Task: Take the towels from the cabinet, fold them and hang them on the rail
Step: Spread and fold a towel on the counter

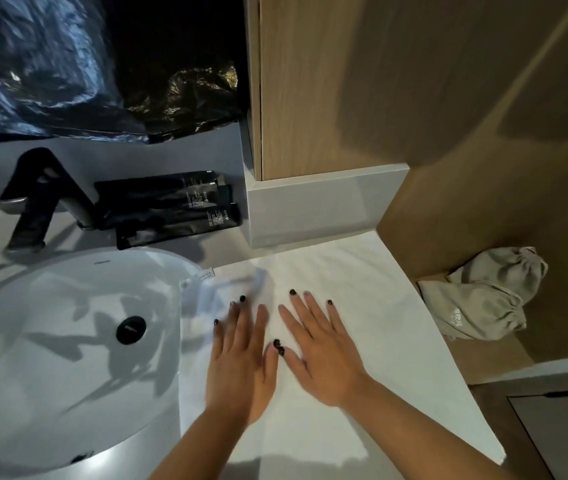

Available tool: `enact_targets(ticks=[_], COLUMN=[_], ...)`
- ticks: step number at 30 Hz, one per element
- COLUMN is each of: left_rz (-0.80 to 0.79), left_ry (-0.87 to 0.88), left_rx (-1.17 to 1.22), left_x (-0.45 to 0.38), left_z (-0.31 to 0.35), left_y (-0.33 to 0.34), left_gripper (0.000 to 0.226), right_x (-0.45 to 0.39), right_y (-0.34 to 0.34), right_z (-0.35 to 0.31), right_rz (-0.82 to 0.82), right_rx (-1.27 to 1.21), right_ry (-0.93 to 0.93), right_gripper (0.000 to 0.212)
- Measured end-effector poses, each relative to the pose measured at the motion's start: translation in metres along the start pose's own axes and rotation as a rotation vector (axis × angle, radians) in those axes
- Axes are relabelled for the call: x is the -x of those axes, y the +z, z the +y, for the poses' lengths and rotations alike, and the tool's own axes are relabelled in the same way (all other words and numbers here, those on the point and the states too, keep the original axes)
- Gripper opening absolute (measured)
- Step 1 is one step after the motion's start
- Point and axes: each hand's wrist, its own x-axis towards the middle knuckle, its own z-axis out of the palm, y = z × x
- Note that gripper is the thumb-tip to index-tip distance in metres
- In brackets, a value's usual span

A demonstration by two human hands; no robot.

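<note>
Towel (362,306) lies flat on the surface right of the sink (15,393), left edge over the rim. My left hand (241,362) and right hand (320,355) press on it, fingers straight, gripping nothing. Smoothing step, I'd say: sweep outward from centre, square the edges before folding. Basin holds nothing but its drain plug (131,329). Drawstring bag (483,299) right; contents hidden.

Dim overall, lit from above. Hard finger-shaped shadows thrown across the sink (67,341) left of the hands. Motion blur on the left hand (241,362) and the towel (362,306) edge beyond it. Glare on black plastic (33,64) far above. Wide-angle bending at the edges.
</note>
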Motion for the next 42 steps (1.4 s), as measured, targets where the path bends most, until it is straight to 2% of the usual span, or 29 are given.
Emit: enact_targets(ticks=[3, 9, 11, 14, 16, 21, 25, 28, 31, 33, 34, 36, 37, 39, 40, 42], left_rz=[-0.040, 0.006, 0.024, -0.031, -0.041, -0.033, -0.033, -0.014, 0.193, 0.362, 0.402, 0.409, 0.406, 0.341, 0.341, 0.345], left_ry=[0.004, -0.152, -0.133, -0.094, -0.102, -0.175, -0.334, -0.526, -0.758, -1.044, -1.213, -1.451, -1.467, -1.400, -1.371, -1.330], left_rx=[-0.083, 0.016, 0.033, 0.037, -0.014, -0.095, -0.046, -0.025, 0.288, 0.584, 0.735, 1.122, 1.380, 1.819, 1.909, 1.944], left_x=[0.002, 0.033, 0.059, 0.103, 0.120, 0.147, 0.174, 0.194, 0.205, 0.204, 0.201, 0.195, 0.192, 0.190, 0.191, 0.196], left_z=[-0.009, -0.002, 0.012, 0.034, 0.035, 0.016, 0.017, 0.035, 0.071, 0.093, 0.098, 0.101, 0.101, 0.102, 0.101, 0.105], left_y=[-0.004, -0.021, -0.018, -0.012, -0.011, -0.010, -0.016, -0.013, -0.012, -0.020, -0.021, -0.023, -0.025, -0.025, -0.025, -0.025], left_gripper=[0.064, 0.063, 0.059, 0.057, 0.058, 0.061, 0.071, 0.073, 0.064, 0.071, 0.077, 0.079, 0.071, 0.051, 0.047, 0.042], right_x=[0.004, 0.024, 0.039, 0.077, 0.099, 0.119, 0.134, 0.147, 0.169, 0.189, 0.199, 0.216, 0.222, 0.228, 0.230, 0.231], right_y=[-0.008, -0.024, -0.028, -0.021, -0.010, -0.006, -0.012, -0.017, -0.023, -0.028, -0.030, -0.030, -0.028, -0.022, -0.017, -0.013], right_z=[0.031, 0.066, 0.050, 0.015, 0.005, 0.033, 0.055, 0.055, 0.038, 0.020, 0.009, -0.011, -0.020, -0.032, -0.035, -0.040], right_rz=[-0.001, -0.074, -0.064, -0.080, -0.090, -0.099, -0.152, -0.170, -0.184, -0.165, -0.140, -0.097, -0.086, -0.083, -0.097, -0.147], right_rx=[-0.041, -0.015, -0.047, -0.069, -0.011, -0.008, 0.009, -0.009, -0.170, -0.367, -0.460, -0.655, -0.773, -0.989, -1.072, -1.206], right_ry=[0.064, 0.187, 0.127, -0.124, -0.223, -0.106, -0.029, 0.046, 0.090, 0.067, 0.059, 0.126, 0.197, 0.343, 0.421, 0.599], right_gripper=[0.071, 0.079, 0.077, 0.067, 0.061, 0.063, 0.065, 0.086, 0.099, 0.099, 0.094, 0.055, 0.034, 0.016, 0.016, 0.015])
